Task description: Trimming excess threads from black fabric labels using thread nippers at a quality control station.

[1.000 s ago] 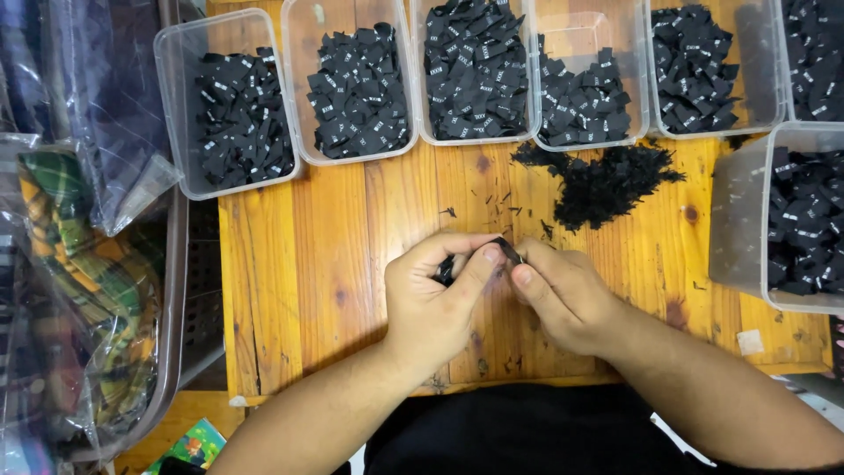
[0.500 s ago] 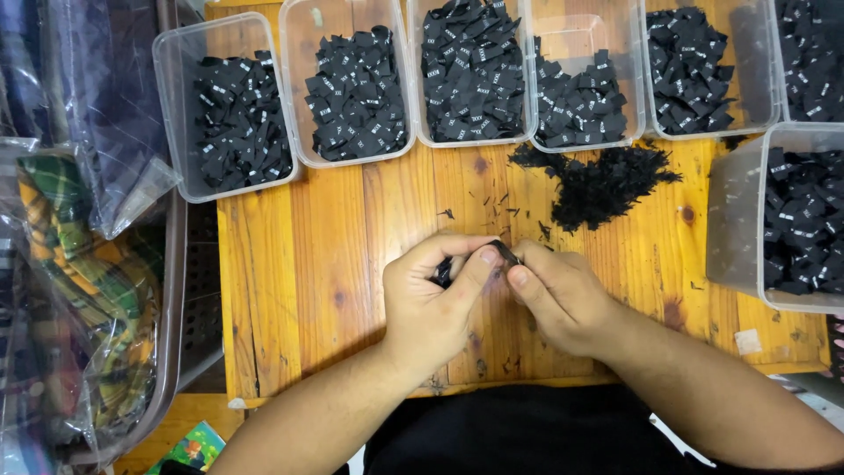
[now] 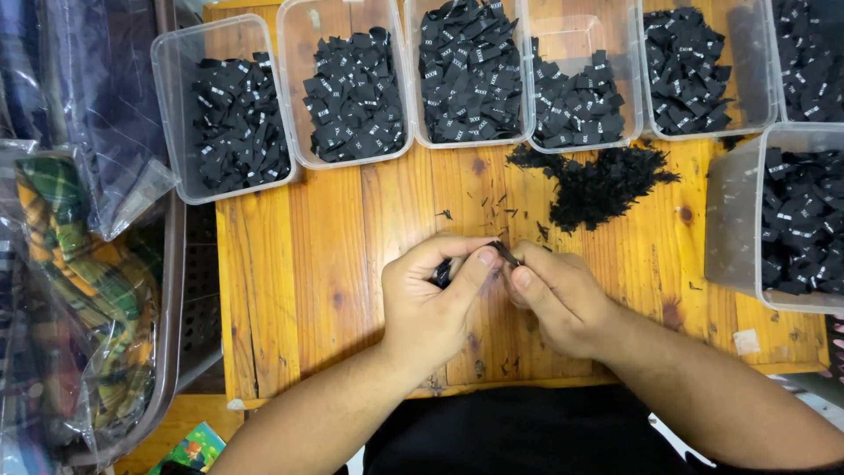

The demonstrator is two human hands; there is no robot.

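My left hand (image 3: 437, 303) and right hand (image 3: 556, 297) together pinch a small black label (image 3: 505, 254) over the near table (image 3: 299, 290).

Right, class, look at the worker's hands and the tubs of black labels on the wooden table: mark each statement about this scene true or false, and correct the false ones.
1. Both hands meet over the wooden table. True.
2. The left hand and right hand pinch a small black label between them. True.
3. The loose pile of black labels lies inside a tub. False: it lies on the bare table, in front of the tubs.
4. The clear plastic tubs are empty. False: each holds black labels.
5. The bagged plaid fabric lies on the person's right. False: it is on their left.
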